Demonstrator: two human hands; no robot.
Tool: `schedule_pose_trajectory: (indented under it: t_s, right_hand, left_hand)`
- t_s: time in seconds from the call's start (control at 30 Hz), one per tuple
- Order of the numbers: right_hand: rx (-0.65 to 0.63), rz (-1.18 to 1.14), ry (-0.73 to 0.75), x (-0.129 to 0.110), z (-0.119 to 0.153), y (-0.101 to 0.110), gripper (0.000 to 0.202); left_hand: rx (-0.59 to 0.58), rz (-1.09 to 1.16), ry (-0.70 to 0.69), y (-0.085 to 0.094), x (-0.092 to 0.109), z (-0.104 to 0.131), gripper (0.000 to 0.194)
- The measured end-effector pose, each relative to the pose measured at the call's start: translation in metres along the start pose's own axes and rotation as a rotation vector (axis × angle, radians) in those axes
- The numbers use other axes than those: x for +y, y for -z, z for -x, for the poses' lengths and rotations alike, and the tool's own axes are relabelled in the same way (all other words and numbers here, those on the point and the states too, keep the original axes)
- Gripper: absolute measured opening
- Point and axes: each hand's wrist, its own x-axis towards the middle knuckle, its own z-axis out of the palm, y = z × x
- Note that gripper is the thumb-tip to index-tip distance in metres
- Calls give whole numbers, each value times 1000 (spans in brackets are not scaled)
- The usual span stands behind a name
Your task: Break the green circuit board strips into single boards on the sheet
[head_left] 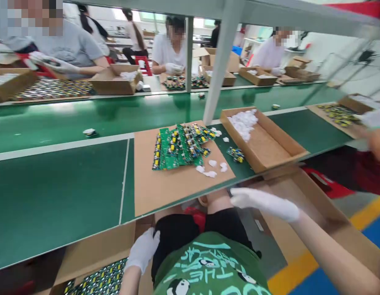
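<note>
My left hand (143,250), in a white glove, rests beside my left thigh below the bench edge, fingers loosely bent and nothing visible in them. In a white glove too, my right hand (263,203) hangs in front of the bench edge near my right knee; its fingers are stretched out together and seem to hold nothing. On a cardboard sheet (153,192) lie green circuit boards (174,153) with yellow parts, partly overlapping. White crumpled bits (210,174) are scattered at their right. A small group of boards (236,154) sits between the sheet and an open box.
The open cardboard box (279,143) holds white pieces. A metal post (219,61) rises behind the sheet. Beyond runs a green conveyor (125,112) with a few small parts. Boxes of boards (99,278) stand below at left; people in gloves work across and at right.
</note>
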Motion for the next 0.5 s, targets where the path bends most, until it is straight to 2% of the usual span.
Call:
schedule_pose_trajectory:
  t_s: [0.03, 0.07, 0.1, 0.13, 0.2, 0.3, 0.4, 0.5]
  right_hand:
    - [35, -199, 100, -21, 11, -7, 85]
    - [83, -363, 206, -41, 19, -15, 83]
    - [137, -496, 311, -59, 23, -24, 76]
    - [157, -599, 402, -72, 25, -33, 72]
    - [120, -739, 494, -89, 26, -51, 67]
    - [-5, -847, 520, -95, 23, -65, 65]
    - [-81, -858, 533, -98, 21, -64, 63]
    - [-124, -608, 493, -106, 23, -48, 59]
  left_hand:
    - [-16, 21, -100, 6, 10, 9, 40]
    - [-27, 46, -199, 13, 22, 18, 44]
    - [-38, 146, -364, 19, 35, 29, 48]
    - [-52, 229, -443, 24, 47, 41, 51]
    - [-85, 348, -524, 29, 66, 63, 58]
    - [-77, 446, -546, 19, 77, 81, 64]
    - [-51, 520, -500, 2, 69, 83, 67]
    - [-2, 617, -418, -10, 51, 80, 69]
